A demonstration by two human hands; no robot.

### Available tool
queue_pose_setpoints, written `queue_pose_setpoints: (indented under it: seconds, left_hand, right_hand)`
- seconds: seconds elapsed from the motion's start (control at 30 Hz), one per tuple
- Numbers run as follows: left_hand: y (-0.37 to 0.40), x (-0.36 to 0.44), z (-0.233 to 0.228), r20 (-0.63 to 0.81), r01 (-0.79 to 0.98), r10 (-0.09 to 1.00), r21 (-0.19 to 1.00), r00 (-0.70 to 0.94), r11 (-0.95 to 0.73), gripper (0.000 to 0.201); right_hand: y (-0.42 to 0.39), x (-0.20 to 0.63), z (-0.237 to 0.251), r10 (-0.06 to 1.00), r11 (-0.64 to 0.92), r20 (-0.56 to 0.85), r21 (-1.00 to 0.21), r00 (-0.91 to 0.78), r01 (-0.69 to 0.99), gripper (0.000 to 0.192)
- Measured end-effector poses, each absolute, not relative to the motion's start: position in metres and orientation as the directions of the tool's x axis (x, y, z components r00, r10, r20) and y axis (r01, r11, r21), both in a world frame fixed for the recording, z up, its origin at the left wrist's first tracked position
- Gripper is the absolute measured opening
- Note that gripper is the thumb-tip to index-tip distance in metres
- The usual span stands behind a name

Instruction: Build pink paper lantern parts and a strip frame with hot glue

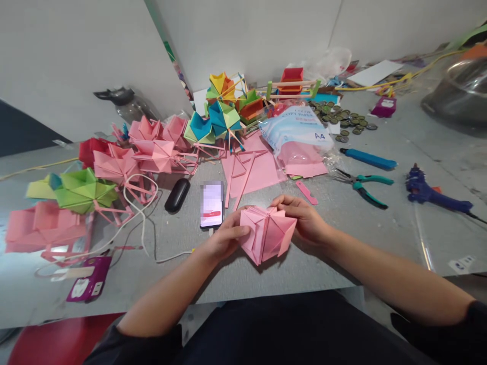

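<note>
Ahead of our torso (274, 329), our forearms (167, 296) converge; our left hand (229, 237) grips, thumb (239, 232) uppermost; our right hand (304, 219) grips too, fingers (288, 201) seemingly curled.

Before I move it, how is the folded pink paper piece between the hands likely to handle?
The folded pink paper piece is probably light, since it looks like thin folded sheets. Its pointed, creased panels would likely crush if the left hand or right hand squeezed hard. Its flat, angular sides suggest it won't roll easily.
</note>
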State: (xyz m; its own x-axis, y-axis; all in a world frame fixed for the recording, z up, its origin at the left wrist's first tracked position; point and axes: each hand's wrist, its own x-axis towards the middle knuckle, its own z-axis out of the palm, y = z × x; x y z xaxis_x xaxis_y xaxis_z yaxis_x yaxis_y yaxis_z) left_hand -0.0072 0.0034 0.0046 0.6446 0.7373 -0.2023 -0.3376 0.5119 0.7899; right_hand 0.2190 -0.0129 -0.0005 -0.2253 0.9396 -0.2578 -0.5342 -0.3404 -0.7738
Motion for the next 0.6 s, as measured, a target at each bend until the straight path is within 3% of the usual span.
queue_pose_setpoints:
  seconds: [0.17,0.3,0.47,0.6]
  left_hand:
    - [-0.002,-0.003,0.002,-0.298,-0.288,0.698,0.754,0.651,0.590,0.050]
    - [0.000,0.000,-0.002,-0.336,-0.362,0.780,0.741,0.528,0.565,0.054]
    - [0.006,0.000,-0.002,-0.307,-0.483,0.872,0.738,0.380,0.471,0.052]
    - [0.005,0.002,-0.001,-0.252,-0.476,0.894,0.775,0.371,0.416,0.052]
  right_hand:
    - [-0.012,0.212,-0.012,0.927,-0.358,-0.365,-0.790,-0.088,-0.497,0.028]
    - [-0.006,0.216,-0.018,0.925,-0.278,-0.367,-0.835,0.103,-0.476,0.035]
    - [-0.005,0.223,-0.013,0.964,-0.080,-0.146,-0.956,0.222,-0.283,0.030]
    - [-0.014,0.218,-0.010,0.998,-0.011,-0.017,-0.995,0.066,-0.095,0.034]
